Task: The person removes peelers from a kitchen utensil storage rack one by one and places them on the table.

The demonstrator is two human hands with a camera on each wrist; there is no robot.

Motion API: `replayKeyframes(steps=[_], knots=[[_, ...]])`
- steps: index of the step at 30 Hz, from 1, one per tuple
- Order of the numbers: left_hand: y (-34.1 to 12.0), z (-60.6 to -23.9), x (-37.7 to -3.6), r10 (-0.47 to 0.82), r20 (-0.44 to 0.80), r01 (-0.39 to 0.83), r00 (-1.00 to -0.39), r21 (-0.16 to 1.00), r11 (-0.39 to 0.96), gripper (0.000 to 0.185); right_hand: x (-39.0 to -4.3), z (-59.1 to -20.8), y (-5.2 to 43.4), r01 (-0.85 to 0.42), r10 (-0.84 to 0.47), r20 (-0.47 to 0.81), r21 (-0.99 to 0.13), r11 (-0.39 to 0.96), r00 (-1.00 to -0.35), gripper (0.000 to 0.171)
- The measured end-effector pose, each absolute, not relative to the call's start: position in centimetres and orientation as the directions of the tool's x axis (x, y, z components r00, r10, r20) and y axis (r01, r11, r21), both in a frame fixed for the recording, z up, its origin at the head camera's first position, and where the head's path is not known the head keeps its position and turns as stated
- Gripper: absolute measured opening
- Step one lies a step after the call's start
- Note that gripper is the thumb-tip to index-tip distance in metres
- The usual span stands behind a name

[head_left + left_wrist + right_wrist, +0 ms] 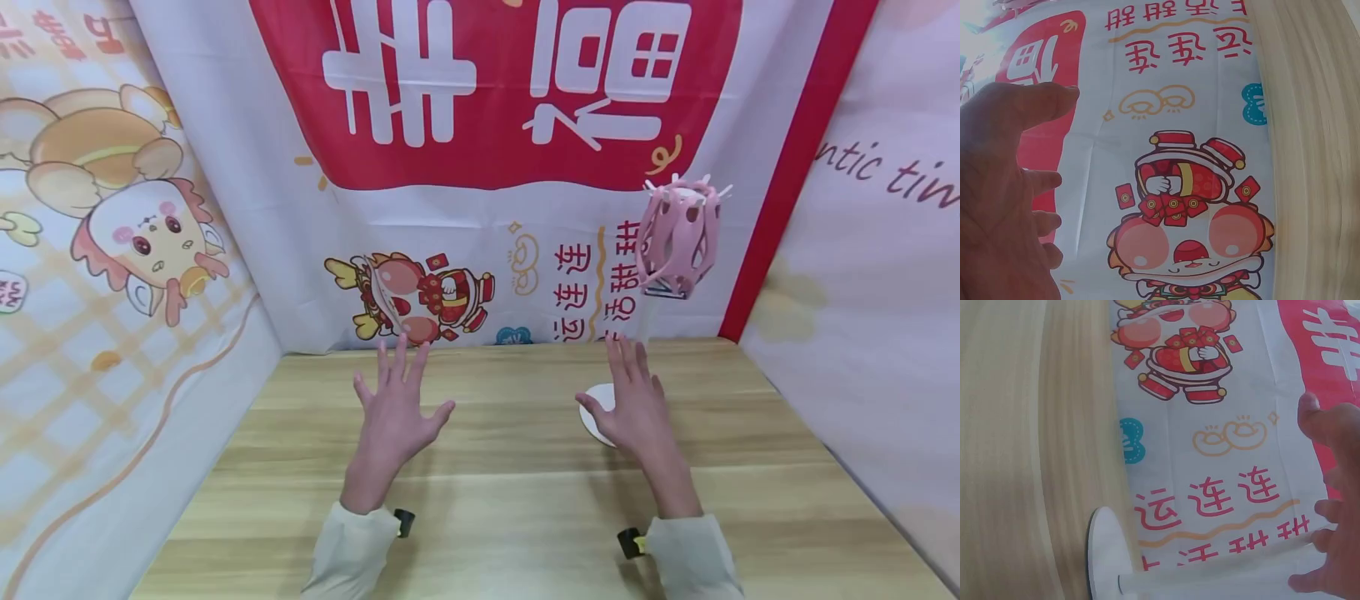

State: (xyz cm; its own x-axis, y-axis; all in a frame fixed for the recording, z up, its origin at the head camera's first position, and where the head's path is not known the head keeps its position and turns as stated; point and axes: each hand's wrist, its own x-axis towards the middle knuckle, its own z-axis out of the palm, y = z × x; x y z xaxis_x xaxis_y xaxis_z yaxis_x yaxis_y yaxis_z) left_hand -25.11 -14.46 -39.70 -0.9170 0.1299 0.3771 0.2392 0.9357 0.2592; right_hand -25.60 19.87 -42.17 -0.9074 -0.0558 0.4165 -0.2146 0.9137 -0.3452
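Both hands hover palm-down over a light wooden table, fingers spread and holding nothing. My left hand is over the table's middle left; in the left wrist view the left hand shows its straight fingers against the banner. My right hand is above a white round base of a stand with a clear pole. At the pole's top sits a pink slotted holder. The right wrist view shows the right hand, the white base and the clear pole.
Printed cloth walls enclose the table on three sides: a red-and-white banner at the back, a cartoon-patterned sheet at the left, a pale sheet at the right. Pale sleeves with wrist straps show at the near edge.
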Motion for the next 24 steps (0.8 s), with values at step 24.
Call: replayKeyframes(steps=[24], knots=[[-15.6, -39.9, -26.0, 0.149, 0.339, 0.278, -0.929, 0.371, 0.886, 0.083, -32.1, -40.2, 28.3, -0.229, -0.130, 0.191, -0.863, 0.451, -0.973, 0.045]])
